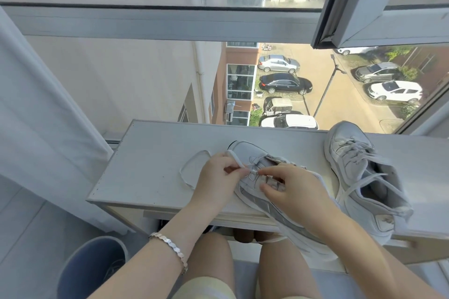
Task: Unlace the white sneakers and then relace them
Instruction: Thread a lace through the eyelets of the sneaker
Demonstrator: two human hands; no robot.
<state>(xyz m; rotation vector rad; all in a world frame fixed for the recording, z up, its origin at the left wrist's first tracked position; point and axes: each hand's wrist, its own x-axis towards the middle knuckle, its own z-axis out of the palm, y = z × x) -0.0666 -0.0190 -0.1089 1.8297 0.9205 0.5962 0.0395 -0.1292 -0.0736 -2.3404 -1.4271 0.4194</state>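
Observation:
Two white sneakers lie on a white table (145, 165) by the window. The near sneaker (247, 150) points away from me, its heel hanging over the table's front edge. My left hand (216, 179) pinches its white lace (192, 172), which loops out to the left on the table. My right hand (291, 189) rests on the tongue area, thumb and forefinger at a lace end beside an eyelet. The second sneaker (359, 175) lies to the right, still laced, with loose ends trailing.
A window frame (158, 22) runs behind the table, with an open sash (388, 14) at the upper right. A white curtain (36, 116) hangs on the left. A blue bin (82, 272) stands on the floor at the lower left. My knees sit under the table edge.

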